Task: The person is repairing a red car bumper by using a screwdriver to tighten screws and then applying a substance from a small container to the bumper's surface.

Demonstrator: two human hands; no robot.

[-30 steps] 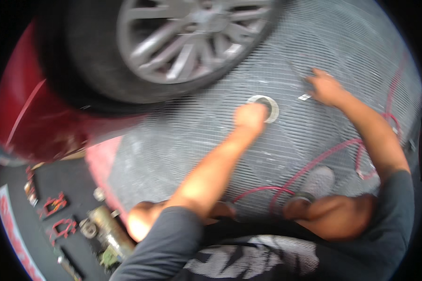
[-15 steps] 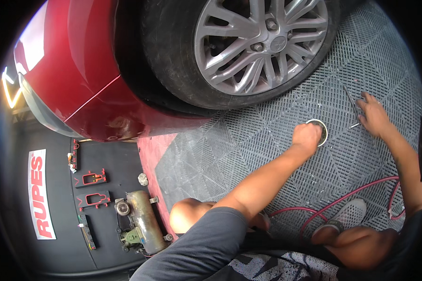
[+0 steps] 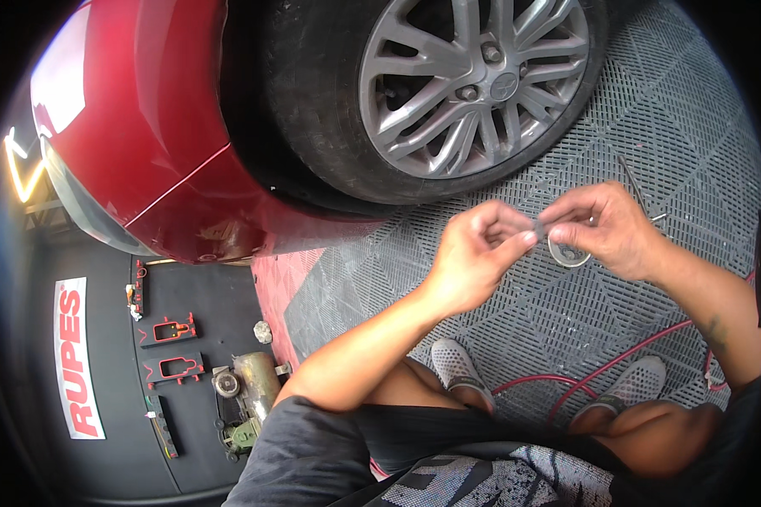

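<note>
Bright, even daylight; glare patch on red car body (image 3: 156, 144). Soft shadow under tyre (image 3: 330, 127). Strong fisheye bending, black vignette at rim. Hands slightly soft.

Glossy red car body (image 3: 144, 127), matt rubber tyre (image 3: 313, 101), ribbed grey plastic floor tiles (image 3: 550, 313)

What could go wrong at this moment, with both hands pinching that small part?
The small dark part is pinched only by fingertips of the left hand and right hand; if dropped, it might slip into the grid floor mat. The red hose runs between the shoes, a possible snag.
</note>
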